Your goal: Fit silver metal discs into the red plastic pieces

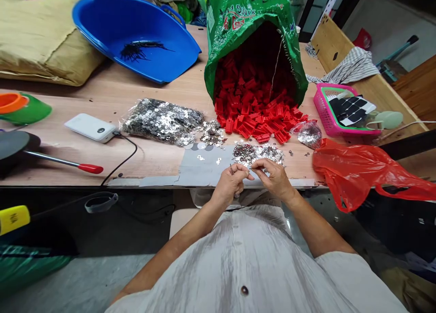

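Note:
Both hands meet at the table's near edge. My left hand [230, 182] is closed in a pinch around a thin dark pin-like piece. My right hand [274, 177] is also pinched, its fingertips touching the left hand's; what it holds is too small to name. Just beyond them lies a loose heap of small silver metal pieces [257, 152] on a grey mat [200, 170]. Behind that, red plastic parts [256, 109] spill from a tipped green sack [252, 13].
A clear bag of silver pieces [162, 120], a white power bank [90, 127] with a black cable, a blue basin [136, 33], a pink basket [340, 111] and a red plastic bag [361, 170] lie on the wooden table [102, 92]. A red-tipped tool [64, 161] rests at left.

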Motion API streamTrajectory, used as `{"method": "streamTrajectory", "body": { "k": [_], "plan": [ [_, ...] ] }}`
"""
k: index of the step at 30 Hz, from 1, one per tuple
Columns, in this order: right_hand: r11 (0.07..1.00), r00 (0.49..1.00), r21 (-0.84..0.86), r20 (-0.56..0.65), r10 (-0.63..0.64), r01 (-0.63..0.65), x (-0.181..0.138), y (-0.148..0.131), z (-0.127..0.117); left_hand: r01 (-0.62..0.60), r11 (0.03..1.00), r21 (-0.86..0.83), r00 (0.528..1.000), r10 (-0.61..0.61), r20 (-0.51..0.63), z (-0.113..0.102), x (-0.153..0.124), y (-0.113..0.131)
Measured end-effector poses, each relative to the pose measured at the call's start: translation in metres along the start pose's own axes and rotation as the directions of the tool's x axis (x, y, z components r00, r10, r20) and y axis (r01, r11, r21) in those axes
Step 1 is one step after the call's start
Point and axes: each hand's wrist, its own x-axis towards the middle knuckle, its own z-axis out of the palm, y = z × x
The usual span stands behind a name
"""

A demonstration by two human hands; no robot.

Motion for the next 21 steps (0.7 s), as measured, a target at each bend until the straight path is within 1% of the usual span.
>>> {"method": "streamTrajectory", "body": {
  "k": [2, 5, 8, 10, 12, 15, 17, 18, 19, 21],
  "plan": [
    [0.998, 0.999, 0.057, -0.022, 0.026, -0.025, -0.002, 0.003, 0.002, 0.019, 0.997, -0.079, 1.000, -0.017, 0.023, -0.001, -0.001, 0.002],
    [0.960, 0.990, 0.242, -0.001, 0.143, -0.139, -0.005, 0.010, 0.006, 0.044, 0.989, -0.141, 0.998, -0.036, 0.058, -0.003, -0.001, 0.003],
    [0.864, 0.962, 0.424, 0.081, 0.260, -0.270, -0.005, 0.014, 0.008, 0.071, 0.985, -0.160, 0.995, -0.058, 0.084, -0.004, -0.001, 0.003],
    [0.793, 0.941, 0.508, 0.152, 0.302, -0.336, -0.002, 0.014, 0.006, 0.076, 0.985, -0.153, 0.993, -0.061, 0.097, -0.003, -0.001, 0.001],
    [0.716, 0.914, 0.567, 0.246, 0.324, -0.407, 0.001, 0.014, 0.003, 0.049, 0.992, -0.115, 0.995, -0.038, 0.090, -0.002, 0.000, -0.001],
    [0.621, 0.866, 0.604, 0.371, 0.335, -0.499, 0.005, 0.013, -0.001, -0.052, 0.999, 0.015, 0.998, 0.051, 0.039, 0.001, 0.000, -0.003],
    [0.606, 0.859, 0.610, 0.390, 0.332, -0.511, 0.006, 0.012, -0.003, -0.152, 0.976, 0.157, 0.988, 0.152, 0.008, 0.002, -0.001, -0.005],
    [0.616, 0.864, 0.607, 0.379, 0.333, -0.503, 0.006, 0.012, -0.004, -0.209, 0.944, 0.254, 0.976, 0.218, -0.006, 0.002, -0.002, -0.006],
    [0.632, 0.870, 0.598, 0.363, 0.334, -0.492, 0.006, 0.012, -0.004, -0.266, 0.893, 0.364, 0.956, 0.292, -0.018, 0.002, -0.003, -0.006],
    [0.667, 0.882, 0.577, 0.328, 0.339, -0.471, 0.007, 0.012, -0.004, -0.344, 0.736, 0.583, 0.899, 0.436, -0.021, 0.002, -0.004, -0.008]
  ]
}}
